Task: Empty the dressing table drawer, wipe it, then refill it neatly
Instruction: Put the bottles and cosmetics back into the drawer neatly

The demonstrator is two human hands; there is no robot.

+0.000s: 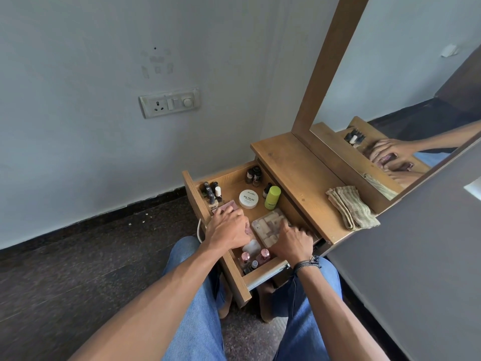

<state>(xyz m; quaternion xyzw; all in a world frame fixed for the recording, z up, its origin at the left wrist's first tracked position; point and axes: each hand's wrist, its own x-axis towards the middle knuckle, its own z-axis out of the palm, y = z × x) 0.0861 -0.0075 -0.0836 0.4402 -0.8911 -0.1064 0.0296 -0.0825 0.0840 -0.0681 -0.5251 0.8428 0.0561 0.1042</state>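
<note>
- The drawer (263, 272) stands pulled out of the table (291, 162), still full, under both hands.
- Left hand (229, 229) curls its fingers around a pink case (227, 205) (mostly covered).
- Right hand (294, 243), just beside it, grips a clear box (268, 225).
- Beyond the hands: white jar (248, 198), green bottle (272, 197).
- Folded cloth (351, 207) on the table, right of the right hand.

Left hand (229, 228), right hand (293, 242), palms down

I see bare forearms (161, 295), light blue jeans (197, 321), dark cord bracelets (308, 264) by the right hand (292, 243).
</note>
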